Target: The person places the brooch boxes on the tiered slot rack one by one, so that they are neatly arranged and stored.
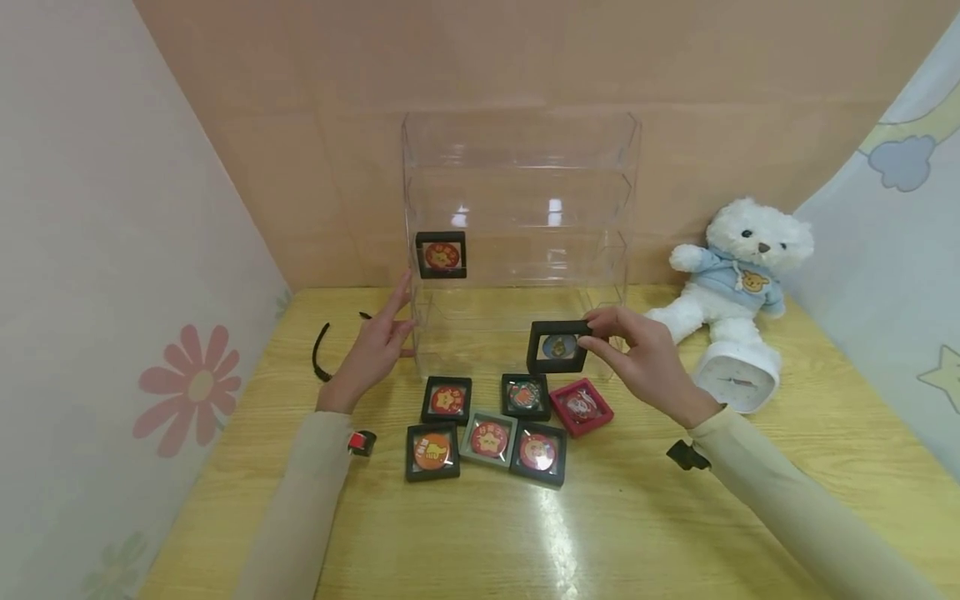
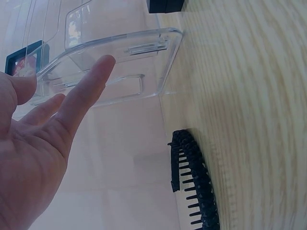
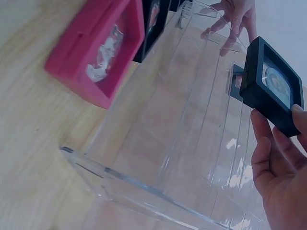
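My right hand (image 1: 645,354) pinches a black square display frame (image 1: 534,348) with a blue round badge inside, holding it up before the clear acrylic tiered rack (image 1: 517,217). In the right wrist view, thumb and fingers grip one edge of that frame (image 3: 268,103). My left hand (image 1: 375,350) is at the rack's left side, its fingers extended; the left wrist view shows the fingers straight beside the clear side panel (image 2: 158,62). One black frame with a red badge (image 1: 442,256) stands on a rack tier at the left.
Several framed badges lie in front of the rack, among them a magenta frame (image 1: 581,407) and a pale green frame (image 1: 489,438). At right a white teddy bear (image 1: 750,267) sits behind a white clock (image 1: 738,377). A black toothed headband (image 2: 194,167) lies at left.
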`<control>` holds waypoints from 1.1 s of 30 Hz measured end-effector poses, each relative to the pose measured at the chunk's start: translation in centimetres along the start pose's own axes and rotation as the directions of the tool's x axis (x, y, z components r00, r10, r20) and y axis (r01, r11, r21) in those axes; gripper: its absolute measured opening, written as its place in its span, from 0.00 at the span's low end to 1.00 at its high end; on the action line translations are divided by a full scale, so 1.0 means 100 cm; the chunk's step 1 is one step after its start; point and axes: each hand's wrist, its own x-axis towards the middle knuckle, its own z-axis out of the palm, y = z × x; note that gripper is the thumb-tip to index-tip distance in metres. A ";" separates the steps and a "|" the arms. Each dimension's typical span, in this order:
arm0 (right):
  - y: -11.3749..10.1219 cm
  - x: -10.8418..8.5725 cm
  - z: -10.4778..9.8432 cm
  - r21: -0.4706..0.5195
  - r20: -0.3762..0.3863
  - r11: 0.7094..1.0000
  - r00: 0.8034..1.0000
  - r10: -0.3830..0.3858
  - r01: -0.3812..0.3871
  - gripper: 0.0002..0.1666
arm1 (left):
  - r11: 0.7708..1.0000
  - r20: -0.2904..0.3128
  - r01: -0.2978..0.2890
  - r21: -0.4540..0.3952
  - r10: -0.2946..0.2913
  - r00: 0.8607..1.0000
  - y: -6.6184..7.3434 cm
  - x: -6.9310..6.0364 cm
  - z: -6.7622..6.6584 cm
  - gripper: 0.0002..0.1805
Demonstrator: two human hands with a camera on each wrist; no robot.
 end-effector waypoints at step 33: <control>0.015 0.094 0.021 -0.046 -0.058 0.997 0.996 -0.062 0.060 0.13 | 1.000 -0.003 0.010 0.012 -0.010 1.000 0.001 0.001 0.004 0.41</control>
